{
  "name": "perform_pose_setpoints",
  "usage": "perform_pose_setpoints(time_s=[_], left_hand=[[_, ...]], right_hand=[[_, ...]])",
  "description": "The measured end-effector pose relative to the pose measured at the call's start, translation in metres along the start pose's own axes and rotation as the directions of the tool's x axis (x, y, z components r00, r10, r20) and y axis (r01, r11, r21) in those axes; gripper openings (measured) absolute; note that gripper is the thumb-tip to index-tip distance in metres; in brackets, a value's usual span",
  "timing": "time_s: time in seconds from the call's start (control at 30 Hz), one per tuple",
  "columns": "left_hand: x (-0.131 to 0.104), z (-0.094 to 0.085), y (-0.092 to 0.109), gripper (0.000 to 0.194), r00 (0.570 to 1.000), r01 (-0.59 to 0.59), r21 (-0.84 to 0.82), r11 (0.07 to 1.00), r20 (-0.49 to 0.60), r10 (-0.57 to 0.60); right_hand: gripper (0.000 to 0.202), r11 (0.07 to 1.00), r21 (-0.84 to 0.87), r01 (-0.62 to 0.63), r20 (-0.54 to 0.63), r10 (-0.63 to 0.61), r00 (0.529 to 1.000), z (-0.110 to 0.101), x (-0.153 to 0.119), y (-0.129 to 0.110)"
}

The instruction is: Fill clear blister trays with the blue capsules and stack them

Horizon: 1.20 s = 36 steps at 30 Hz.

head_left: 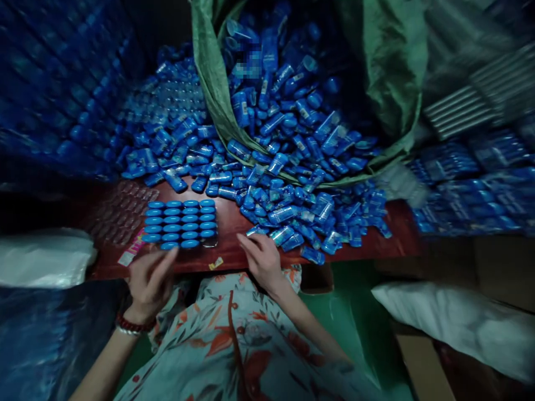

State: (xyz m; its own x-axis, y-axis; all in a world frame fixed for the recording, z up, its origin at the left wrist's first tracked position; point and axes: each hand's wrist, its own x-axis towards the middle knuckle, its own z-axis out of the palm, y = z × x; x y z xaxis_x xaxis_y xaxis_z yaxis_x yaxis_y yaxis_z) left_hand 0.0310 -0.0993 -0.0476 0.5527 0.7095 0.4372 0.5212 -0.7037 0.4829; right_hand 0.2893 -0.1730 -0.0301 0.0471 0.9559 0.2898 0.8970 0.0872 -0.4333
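Note:
A block of small blue bottles (180,224) stands in close rows on the red tabletop, with a thin clear edge under its near right corner. My left hand (151,281) is at the block's near left corner, thumb and fingers apart, fingertips close to the front bottles. To the right of the block, my right hand (263,260) rests at the table edge with its fingers bent together. A loose blue bottle (257,229) lies right at those fingertips; whether they grip it or something smaller is hidden. A pink and white strip (132,250) lies beside the left hand.
Loose blue bottles (288,206) spill in a heap from a green sack (215,83). Clear moulded trays (123,211) lie left of the block, near white plastic bags (45,259). Wrapped blue packs (463,189) are stacked at the right. A yellow scrap (216,263) lies at the table edge.

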Motion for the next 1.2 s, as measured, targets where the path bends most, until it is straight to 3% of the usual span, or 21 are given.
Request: perform_pose_setpoints(time_s=[0.03, 0.1, 0.17, 0.23, 0.3, 0.33, 0.43, 0.5, 0.6, 0.73, 0.87, 0.97, 1.07, 1.2], left_hand=[[0.007, 0.008, 0.014, 0.065, 0.997, -0.073, -0.028, 0.997, 0.023, 0.074], [0.027, 0.03, 0.042, 0.053, 0.982, -0.153, -0.079, 0.985, 0.098, 0.161], [0.051, 0.055, 0.066, 0.04, 0.978, -0.077, -0.062, 0.995, 0.189, 0.087], [0.075, 0.079, 0.082, 0.036, 0.958, -0.004, 0.031, 1.0, 0.285, -0.005], [0.095, 0.098, 0.092, 0.042, 0.928, 0.006, 0.129, 0.992, 0.37, -0.054], [0.103, 0.106, 0.095, 0.047, 0.913, -0.002, 0.165, 0.986, 0.403, -0.066], [0.116, 0.123, 0.1, 0.053, 0.875, -0.016, 0.207, 0.978, 0.476, -0.086], [0.117, 0.129, 0.102, 0.051, 0.861, -0.01, 0.199, 0.98, 0.5, -0.093], [0.11, 0.128, 0.099, 0.057, 0.858, 0.035, 0.182, 0.983, 0.499, -0.123], [0.089, 0.111, 0.09, 0.066, 0.852, 0.033, 0.19, 0.981, 0.508, -0.127], [0.066, 0.089, 0.083, 0.058, 0.809, -0.032, 0.176, 0.984, 0.582, -0.078], [0.052, 0.074, 0.078, 0.046, 0.789, 0.004, 0.141, 0.99, 0.608, -0.09], [0.04, 0.055, 0.075, 0.034, 0.813, 0.137, 0.047, 0.99, 0.565, -0.139], [0.018, 0.017, 0.069, 0.022, 0.868, 0.299, -0.149, 0.942, 0.452, -0.204]], right_hand=[[0.033, 0.994, 0.031, -0.106, -0.096, 0.109, 0.989, -0.007, -0.016, 0.008], [0.024, 0.945, 0.074, -0.318, -0.285, 0.326, 0.902, -0.019, -0.048, 0.027], [0.018, 0.84, 0.131, -0.526, -0.455, 0.522, 0.721, -0.029, -0.075, 0.05], [0.028, 0.684, 0.25, -0.686, -0.536, 0.687, 0.49, -0.034, -0.096, 0.073], [0.041, 0.529, 0.396, -0.75, -0.49, 0.813, 0.315, -0.035, -0.107, 0.093], [0.046, 0.464, 0.462, -0.756, -0.431, 0.862, 0.266, -0.034, -0.109, 0.1], [0.058, 0.304, 0.621, -0.723, -0.229, 0.952, 0.203, -0.028, -0.108, 0.111], [0.061, 0.259, 0.684, -0.682, -0.165, 0.966, 0.201, -0.026, -0.106, 0.11], [0.055, 0.273, 0.708, -0.651, -0.133, 0.957, 0.258, -0.025, -0.107, 0.103], [0.051, 0.246, 0.737, -0.63, -0.04, 0.946, 0.323, -0.023, -0.113, 0.086], [0.044, 0.13, 0.805, -0.579, 0.151, 0.898, 0.413, -0.018, -0.104, 0.057], [0.042, -0.005, 0.831, -0.556, 0.346, 0.788, 0.51, -0.017, -0.081, 0.034], [0.041, -0.119, 0.811, -0.573, 0.512, 0.618, 0.596, -0.016, -0.05, 0.02], [0.045, -0.086, 0.771, -0.632, 0.6, 0.43, 0.674, -0.004, -0.021, 0.015]])
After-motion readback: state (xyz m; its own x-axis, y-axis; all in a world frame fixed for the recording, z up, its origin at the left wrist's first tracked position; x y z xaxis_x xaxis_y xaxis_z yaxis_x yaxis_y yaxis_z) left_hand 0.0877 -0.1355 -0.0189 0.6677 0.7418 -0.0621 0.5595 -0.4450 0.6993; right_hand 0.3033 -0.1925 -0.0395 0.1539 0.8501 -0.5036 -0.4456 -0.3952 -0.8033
